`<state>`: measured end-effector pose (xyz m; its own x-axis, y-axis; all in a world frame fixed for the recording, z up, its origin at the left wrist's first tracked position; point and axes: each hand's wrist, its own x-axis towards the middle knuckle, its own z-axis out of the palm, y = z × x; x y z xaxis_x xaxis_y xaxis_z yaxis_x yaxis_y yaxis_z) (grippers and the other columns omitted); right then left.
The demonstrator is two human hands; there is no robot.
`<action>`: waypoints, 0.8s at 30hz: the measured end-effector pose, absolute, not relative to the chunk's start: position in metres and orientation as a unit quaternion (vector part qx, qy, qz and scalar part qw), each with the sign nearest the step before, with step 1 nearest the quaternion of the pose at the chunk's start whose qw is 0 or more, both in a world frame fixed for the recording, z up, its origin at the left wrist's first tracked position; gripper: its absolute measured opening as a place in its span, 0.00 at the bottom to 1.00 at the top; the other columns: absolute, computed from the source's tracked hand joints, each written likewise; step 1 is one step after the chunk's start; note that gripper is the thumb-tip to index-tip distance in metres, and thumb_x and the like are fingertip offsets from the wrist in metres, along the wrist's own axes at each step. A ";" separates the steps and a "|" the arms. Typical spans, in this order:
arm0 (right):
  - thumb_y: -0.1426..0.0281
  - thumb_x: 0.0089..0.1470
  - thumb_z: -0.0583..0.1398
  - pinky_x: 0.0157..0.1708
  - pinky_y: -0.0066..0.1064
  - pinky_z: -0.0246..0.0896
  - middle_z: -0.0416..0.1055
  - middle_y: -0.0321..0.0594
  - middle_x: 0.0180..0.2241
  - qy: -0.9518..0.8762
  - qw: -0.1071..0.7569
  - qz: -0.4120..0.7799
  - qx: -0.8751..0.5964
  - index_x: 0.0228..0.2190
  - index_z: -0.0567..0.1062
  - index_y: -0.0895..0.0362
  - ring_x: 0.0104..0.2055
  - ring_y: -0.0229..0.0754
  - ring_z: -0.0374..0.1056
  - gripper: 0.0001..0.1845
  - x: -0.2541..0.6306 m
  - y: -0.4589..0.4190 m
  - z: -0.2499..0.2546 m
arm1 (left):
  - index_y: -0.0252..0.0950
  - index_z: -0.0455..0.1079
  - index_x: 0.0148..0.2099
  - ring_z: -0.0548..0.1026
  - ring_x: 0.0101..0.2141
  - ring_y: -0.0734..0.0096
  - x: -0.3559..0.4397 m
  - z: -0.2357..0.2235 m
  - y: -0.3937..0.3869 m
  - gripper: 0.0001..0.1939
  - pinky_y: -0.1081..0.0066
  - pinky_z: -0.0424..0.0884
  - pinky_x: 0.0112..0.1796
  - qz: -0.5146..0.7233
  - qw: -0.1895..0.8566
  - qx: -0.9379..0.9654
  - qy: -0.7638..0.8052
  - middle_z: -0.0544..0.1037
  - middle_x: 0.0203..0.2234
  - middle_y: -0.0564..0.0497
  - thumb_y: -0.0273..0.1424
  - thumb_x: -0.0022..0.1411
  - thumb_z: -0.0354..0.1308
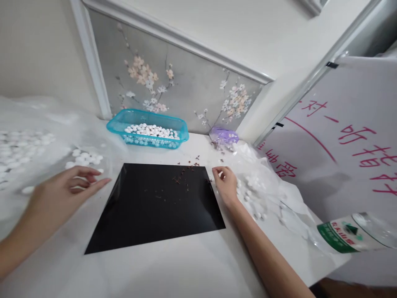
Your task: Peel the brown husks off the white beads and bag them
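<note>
Black sheet (151, 215), white balls (151, 130), turquoise basket (183, 135)
White worktop (173, 269); reddish-brown bits (176, 180); grey panel (189, 78) patterned with peach and white blossoms (142, 71); purple packet (225, 135); green-and-white bottle label (336, 236); red writing (358, 134) across a pale board (366, 91).

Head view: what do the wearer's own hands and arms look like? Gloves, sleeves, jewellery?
Left hand and right hand are ungloved, slender-fingered. Left forearm and right forearm are bare to the picture edge. No sleeve, watch, bracelet, ring or cable shows.
</note>
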<state>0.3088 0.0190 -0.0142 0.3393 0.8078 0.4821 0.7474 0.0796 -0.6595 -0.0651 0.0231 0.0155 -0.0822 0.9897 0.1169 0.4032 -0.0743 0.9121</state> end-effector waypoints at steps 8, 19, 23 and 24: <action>0.68 0.49 0.55 0.34 0.34 0.61 0.70 0.43 0.31 -0.628 0.388 0.033 -0.674 0.32 0.77 0.58 0.30 0.42 0.66 0.13 0.262 0.036 -0.023 | 0.38 0.70 0.33 0.76 0.34 0.66 -0.021 -0.003 -0.003 0.16 0.73 0.71 0.36 0.382 0.428 0.613 0.543 0.77 0.30 0.51 0.44 0.46 0.63; 0.65 0.53 0.55 0.29 0.29 0.60 0.70 0.39 0.30 -0.644 0.431 0.079 -0.627 0.30 0.74 0.58 0.26 0.36 0.63 0.11 0.224 0.025 -0.013 | 0.39 0.71 0.39 0.75 0.40 0.68 -0.015 0.007 -0.017 0.17 0.73 0.69 0.44 0.388 0.566 0.500 0.528 0.78 0.35 0.52 0.39 0.47 0.65; 0.65 0.54 0.57 0.21 0.25 0.56 0.68 0.35 0.27 -0.623 0.521 0.186 -0.553 0.29 0.72 0.57 0.23 0.32 0.60 0.08 0.176 -0.010 0.001 | 0.40 0.73 0.38 0.75 0.39 0.71 -0.008 0.009 -0.024 0.14 0.74 0.69 0.43 0.359 0.645 0.450 0.503 0.78 0.33 0.53 0.41 0.51 0.62; 0.66 0.54 0.57 0.21 0.25 0.56 0.68 0.35 0.28 -0.636 0.522 0.200 -0.533 0.28 0.71 0.56 0.23 0.31 0.59 0.07 0.167 -0.016 0.002 | 0.40 0.74 0.38 0.75 0.38 0.71 -0.007 0.009 -0.025 0.14 0.74 0.69 0.43 0.359 0.661 0.434 0.495 0.78 0.33 0.53 0.42 0.51 0.61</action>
<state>0.1666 -0.0162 0.0022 0.1117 0.8862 0.4497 0.4680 0.3523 -0.8105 -0.0074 -0.0254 0.0091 0.2515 0.9052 -0.3426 -0.0454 0.3646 0.9301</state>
